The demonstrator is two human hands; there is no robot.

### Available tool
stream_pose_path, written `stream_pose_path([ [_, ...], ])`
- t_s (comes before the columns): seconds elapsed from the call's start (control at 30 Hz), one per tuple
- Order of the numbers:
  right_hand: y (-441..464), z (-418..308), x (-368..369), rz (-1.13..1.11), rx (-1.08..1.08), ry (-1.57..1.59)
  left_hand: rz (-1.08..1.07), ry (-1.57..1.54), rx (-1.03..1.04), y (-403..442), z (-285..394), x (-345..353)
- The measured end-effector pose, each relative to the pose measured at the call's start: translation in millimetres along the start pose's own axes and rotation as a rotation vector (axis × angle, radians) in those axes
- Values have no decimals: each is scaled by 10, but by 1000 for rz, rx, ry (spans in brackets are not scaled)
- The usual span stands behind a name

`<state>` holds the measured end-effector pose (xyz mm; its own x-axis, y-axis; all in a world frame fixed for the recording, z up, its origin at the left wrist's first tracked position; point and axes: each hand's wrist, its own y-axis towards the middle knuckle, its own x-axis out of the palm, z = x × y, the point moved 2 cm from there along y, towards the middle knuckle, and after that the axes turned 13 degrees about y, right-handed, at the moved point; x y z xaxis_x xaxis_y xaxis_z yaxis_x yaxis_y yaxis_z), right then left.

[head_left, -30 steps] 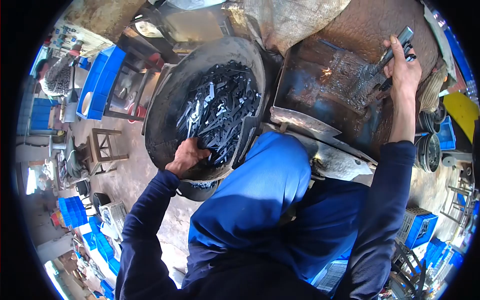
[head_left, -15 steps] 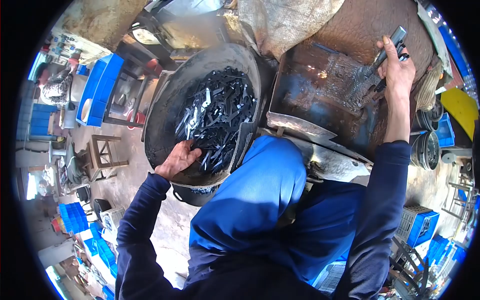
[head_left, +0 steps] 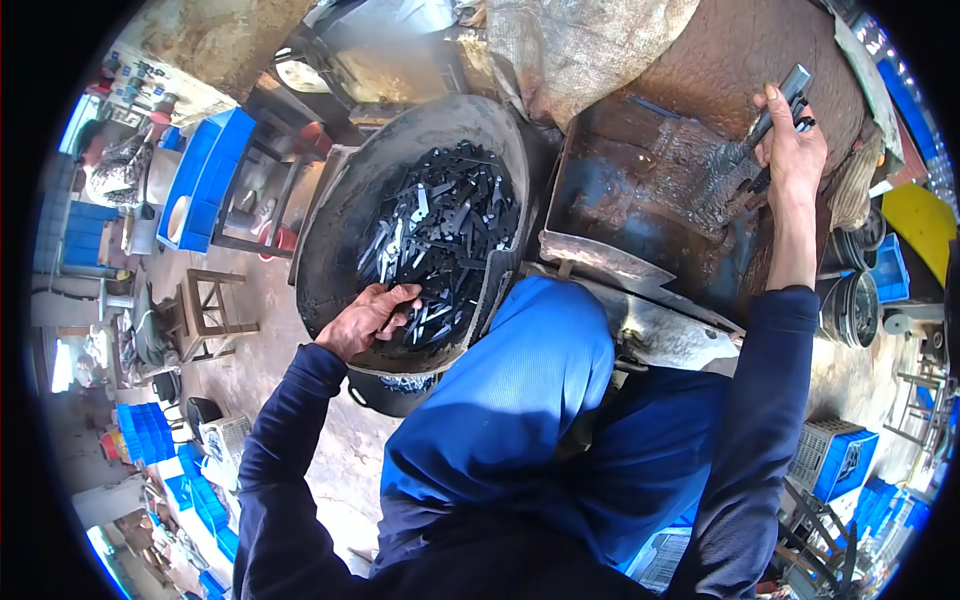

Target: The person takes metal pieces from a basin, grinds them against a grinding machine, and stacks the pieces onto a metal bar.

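Observation:
A deep, dark-coated basin (head_left: 335, 235) holds a heap of small flat metal pieces (head_left: 450, 215), some black, some shiny. Over its near left side is my left hand (head_left: 368, 318), thumb and fingers closed together; whatever is between them is hidden. My right hand (head_left: 795, 155) grips a grey metal bar (head_left: 795, 85) above the right side of a wet, rusty tray (head_left: 590, 245). Small black pieces show by its fingers, and I cannot tell whether they belong to the bar. Dark, glistening sludge (head_left: 690, 165) covers part of the tray.
Sacking (head_left: 585, 50) hangs behind the tray. On the left are a blue bin (head_left: 205, 180), a wooden stool (head_left: 215, 315) and another person (head_left: 120, 175). Buckets (head_left: 850, 305) and a crate (head_left: 830, 460) stand to the right. My knees, in blue trousers, are close below the basin and tray.
My left hand has shifted slightly right over the metal pieces, and its fingers have drawn together. My right hand keeps its grip on the bar, almost unmoved. The whole view has shifted slightly.

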<state>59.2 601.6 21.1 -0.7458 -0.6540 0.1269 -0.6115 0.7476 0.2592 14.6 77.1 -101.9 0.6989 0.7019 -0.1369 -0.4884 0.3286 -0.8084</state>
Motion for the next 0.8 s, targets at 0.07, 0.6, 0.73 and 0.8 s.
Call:
stream_pose_path([
  [0.07, 9, 9, -8, -7, -3, 4, 23, 54, 15, -19, 12, 30],
  [0.6, 13, 18, -11, -7, -8, -33, 300, 122, 217, -617, 174, -318],
  [0.73, 18, 23, -10, -7, -5, -27, 412, 226, 306, -540, 464, -287],
  [0.8, 31, 56, -20, 12, -9, 11, 454, 315, 360, -315, 536, -267],
])
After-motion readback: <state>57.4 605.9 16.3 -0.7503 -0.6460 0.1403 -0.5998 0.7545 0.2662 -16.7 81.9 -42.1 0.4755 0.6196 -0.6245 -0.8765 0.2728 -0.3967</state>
